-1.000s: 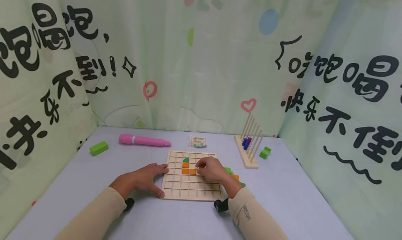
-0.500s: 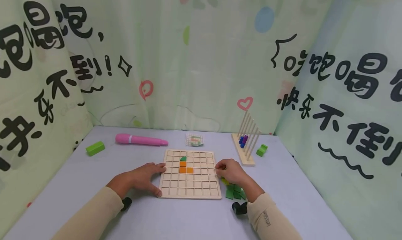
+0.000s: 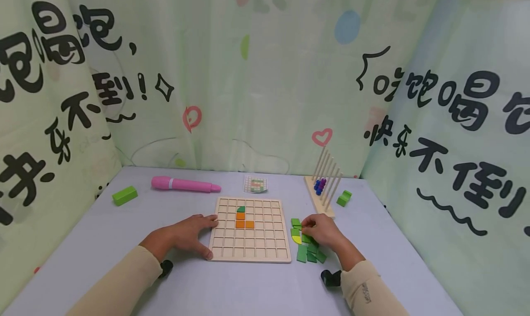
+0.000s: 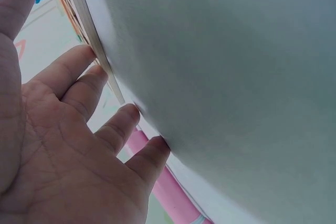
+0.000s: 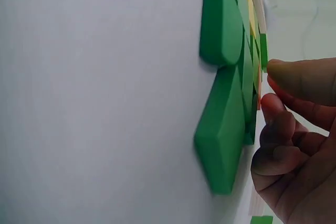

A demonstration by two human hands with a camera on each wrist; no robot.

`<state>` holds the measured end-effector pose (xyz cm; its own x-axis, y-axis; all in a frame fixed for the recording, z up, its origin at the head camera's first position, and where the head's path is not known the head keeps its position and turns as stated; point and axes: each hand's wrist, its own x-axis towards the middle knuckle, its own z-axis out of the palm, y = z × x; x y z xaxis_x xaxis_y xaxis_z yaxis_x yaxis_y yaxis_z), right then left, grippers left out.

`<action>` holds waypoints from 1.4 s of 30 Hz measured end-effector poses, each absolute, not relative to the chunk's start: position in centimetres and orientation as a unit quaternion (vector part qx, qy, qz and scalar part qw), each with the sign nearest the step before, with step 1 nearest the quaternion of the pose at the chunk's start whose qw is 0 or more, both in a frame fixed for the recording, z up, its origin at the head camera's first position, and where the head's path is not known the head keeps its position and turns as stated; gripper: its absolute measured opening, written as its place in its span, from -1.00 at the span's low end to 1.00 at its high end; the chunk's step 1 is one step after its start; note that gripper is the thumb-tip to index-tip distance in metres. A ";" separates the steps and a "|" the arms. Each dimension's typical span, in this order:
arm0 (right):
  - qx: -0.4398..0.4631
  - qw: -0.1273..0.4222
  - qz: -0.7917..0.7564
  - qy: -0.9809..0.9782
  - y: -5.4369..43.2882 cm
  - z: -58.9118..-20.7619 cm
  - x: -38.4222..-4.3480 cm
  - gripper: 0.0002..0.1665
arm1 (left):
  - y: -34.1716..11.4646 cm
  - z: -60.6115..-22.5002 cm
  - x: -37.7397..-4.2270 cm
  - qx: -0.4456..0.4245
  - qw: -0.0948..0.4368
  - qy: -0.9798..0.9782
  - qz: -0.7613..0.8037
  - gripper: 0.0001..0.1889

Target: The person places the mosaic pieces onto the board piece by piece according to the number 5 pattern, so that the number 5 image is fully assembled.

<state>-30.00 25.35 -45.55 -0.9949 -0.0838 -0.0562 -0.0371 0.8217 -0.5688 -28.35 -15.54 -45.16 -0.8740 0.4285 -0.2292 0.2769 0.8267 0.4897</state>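
Observation:
A wooden grid board (image 3: 265, 247) lies mid-table, holding a green tile (image 3: 241, 209) with a rounded corner and three orange tiles (image 3: 240, 224). My left hand (image 3: 188, 235) rests at the board's left edge, thumb and fingers spread and fingertips against its side; the left wrist view shows this hand (image 4: 79, 129) with an empty palm. Right of the board, my right hand (image 3: 325, 231) reaches over a cluster of green tiles (image 3: 302, 253) and a yellow-and-green tile (image 3: 296, 239). In the right wrist view its thumb and bent fingers (image 5: 283, 124) come close together beside the tiles; I cannot tell whether they pinch one.
Behind the board lie a pink marker-like stick (image 3: 186, 184) and a small pattern card (image 3: 256, 184). A green block (image 3: 125, 195) sits at left. Back right stand a pegged wooden rack (image 3: 325, 208) with blue and purple beads and another green block (image 3: 344, 198).
My right hand has moved right, off the board and over the loose tiles, uncovering the board's right side. My left hand keeps its place at the board's edge.

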 end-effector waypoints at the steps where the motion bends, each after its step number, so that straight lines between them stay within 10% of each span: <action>1: -0.031 0.038 -0.292 0.955 25.5 -45.6 -30.0 -0.85 | -15.5 -45.2 -28.4 0.187 0.167 0.941 0.226 0.07; 42: -0.078 0.061 -0.322 0.942 21.7 -44.5 -30.5 -0.90 | -15.7 -45.3 -28.5 0.191 0.169 0.939 0.232 0.07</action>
